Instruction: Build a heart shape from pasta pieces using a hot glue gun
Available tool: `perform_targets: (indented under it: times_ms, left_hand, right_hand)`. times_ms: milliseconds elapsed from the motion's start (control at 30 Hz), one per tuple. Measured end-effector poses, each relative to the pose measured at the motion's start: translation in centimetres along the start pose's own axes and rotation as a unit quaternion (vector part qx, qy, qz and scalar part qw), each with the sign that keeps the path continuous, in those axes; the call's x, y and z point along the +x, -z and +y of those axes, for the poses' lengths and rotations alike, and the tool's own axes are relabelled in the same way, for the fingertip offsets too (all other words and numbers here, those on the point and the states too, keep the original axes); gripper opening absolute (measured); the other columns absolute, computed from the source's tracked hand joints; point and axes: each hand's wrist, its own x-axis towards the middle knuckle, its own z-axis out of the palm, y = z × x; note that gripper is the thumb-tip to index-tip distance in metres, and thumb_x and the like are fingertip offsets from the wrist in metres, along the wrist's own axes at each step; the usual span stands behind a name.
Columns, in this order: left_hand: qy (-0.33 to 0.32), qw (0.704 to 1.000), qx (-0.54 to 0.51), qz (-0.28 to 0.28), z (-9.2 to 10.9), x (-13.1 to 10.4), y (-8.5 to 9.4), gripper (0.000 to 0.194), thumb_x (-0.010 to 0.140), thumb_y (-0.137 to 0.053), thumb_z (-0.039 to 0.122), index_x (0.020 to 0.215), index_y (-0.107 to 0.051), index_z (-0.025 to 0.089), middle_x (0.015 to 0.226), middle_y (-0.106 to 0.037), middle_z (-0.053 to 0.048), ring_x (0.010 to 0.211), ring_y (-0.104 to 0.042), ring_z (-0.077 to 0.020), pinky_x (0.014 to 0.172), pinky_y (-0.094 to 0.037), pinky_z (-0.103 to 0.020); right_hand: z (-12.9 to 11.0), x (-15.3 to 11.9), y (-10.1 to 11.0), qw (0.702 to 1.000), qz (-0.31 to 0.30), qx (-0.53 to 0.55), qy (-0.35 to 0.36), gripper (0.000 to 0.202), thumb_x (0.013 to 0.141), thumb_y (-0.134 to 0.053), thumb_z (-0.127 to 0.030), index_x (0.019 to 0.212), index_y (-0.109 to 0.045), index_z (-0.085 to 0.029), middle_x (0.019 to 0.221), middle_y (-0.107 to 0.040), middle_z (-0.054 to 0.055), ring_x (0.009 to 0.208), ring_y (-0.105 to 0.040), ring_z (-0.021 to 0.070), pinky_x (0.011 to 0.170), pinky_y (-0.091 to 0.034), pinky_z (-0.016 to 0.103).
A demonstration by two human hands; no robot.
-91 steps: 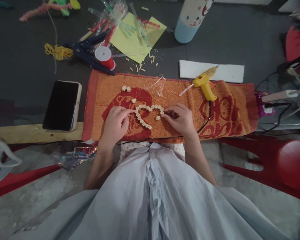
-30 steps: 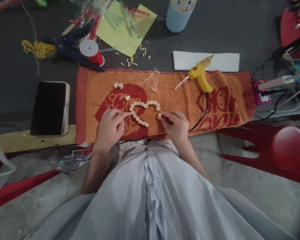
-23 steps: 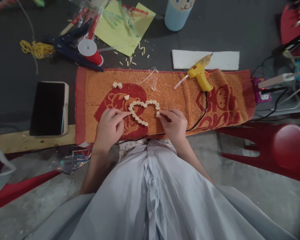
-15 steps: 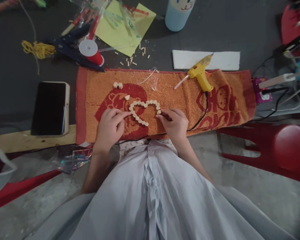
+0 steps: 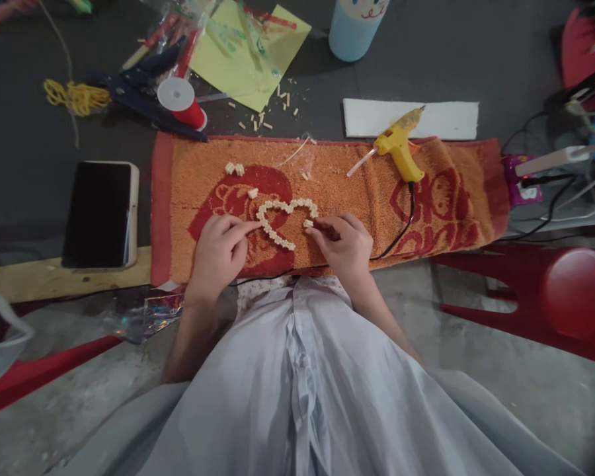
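A partial heart outline (image 5: 274,235) made of small cream-coloured pieces lies on the orange and red towel (image 5: 337,158), its lower right side open. The index fingertip of my left hand (image 5: 221,246) touches the outline's left edge; the thumb and other fingers are curled beneath, and whatever they might hold is hidden. My right hand (image 5: 346,243) pinches a small cream cluster (image 5: 308,224) between thumb and fingers, near the right end of the outline. Loose cream clusters (image 5: 235,169) rest on the towel up and to the left, with a single cluster (image 5: 252,193) nearer the heart.
A yellow glue gun (image 5: 399,145) lies at the right, partly over a white strip (image 5: 446,120). Left stand a phone (image 5: 99,215) and a red thread spool (image 5: 193,114) beside dark blue cutters (image 5: 139,99). Behind are yellow paper (image 5: 213,56), cut bits (image 5: 261,120) and a blue bottle (image 5: 354,33).
My right hand's fingertips and the pinched cluster have shifted slightly left, to the inner side of the outline's right end. My left hand stays in place.
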Motion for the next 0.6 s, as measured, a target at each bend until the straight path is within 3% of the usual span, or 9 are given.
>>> perform_targets:
  times_ms: [233,600]
  left_hand:
    - [-0.011,1.0,-0.002,0.007,-0.14,0.03,-0.07,0.039,0.092,-0.045,0.011,0.117,-0.069,0.03,0.092,-0.062,-0.004,0.091,-0.056,-0.0196,0.085,-0.048,-0.037]
    - [0.006,1.0,0.004,0.003,0.0,0.01,-0.07,0.039,0.092,-0.044,0.012,0.116,-0.07,0.029,0.092,-0.062,-0.004,0.092,-0.057,-0.0191,0.086,-0.048,-0.037]
  right_hand:
    - [-0.48,0.24,-0.02,0.999,0.007,-0.033,0.011,0.032,0.083,-0.07,-0.054,0.085,-0.072,-0.021,0.079,-0.069,0.004,0.069,-0.062,0.0171,0.064,-0.048,0.03]
    - [-0.94,0.14,-0.03,0.996,0.006,-0.081,0.019,0.016,0.088,-0.063,-0.036,0.08,-0.068,-0.023,0.076,-0.067,0.003,0.069,-0.06,0.017,0.065,-0.046,0.03]
